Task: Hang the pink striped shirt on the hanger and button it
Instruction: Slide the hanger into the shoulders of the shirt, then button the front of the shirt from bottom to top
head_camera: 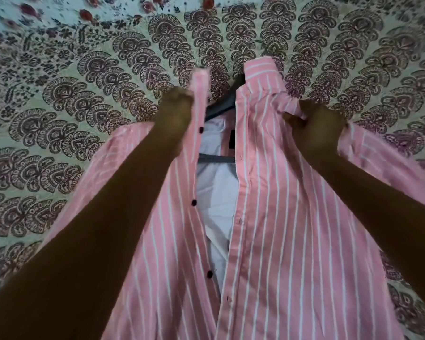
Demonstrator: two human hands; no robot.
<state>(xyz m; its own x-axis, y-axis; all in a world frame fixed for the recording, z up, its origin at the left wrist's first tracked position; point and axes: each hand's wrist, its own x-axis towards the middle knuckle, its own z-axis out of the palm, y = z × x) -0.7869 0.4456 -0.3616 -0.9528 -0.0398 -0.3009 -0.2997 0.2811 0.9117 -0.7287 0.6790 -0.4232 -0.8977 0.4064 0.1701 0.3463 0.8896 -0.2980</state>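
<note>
1. A pink striped shirt (280,217) lay front-up on a patterned bedspread (59,94), its long axis running from the collar at the far end down towards the viewer. The front was open, showing pale lining between the two plackets.
2. A dark hanger (220,110) sat inside the neck opening. One sloping arm and part of the crossbar showed in the gap, and what seemed to be its hook lay faintly just beyond the collar.
3. Dark buttons (194,202) ran down the left placket. The matching buttonholes (241,220) ran down the right placket, and none looked fastened.
4. The left hand (177,104) was closed around the top of the left placket near the collar, lifting that edge clear of the hanger.
5. The right hand (314,123) was clenched on bunched cloth at the right shoulder, just beside the collar.
6. Both hands sat at the far, collar end, on either side of the hanger, and about equally near it.
7. Judged from this, the shoulders were being settled over the hanger. Buttoning would likely need the two plackets drawn together across the gap, starting at the top.
</note>
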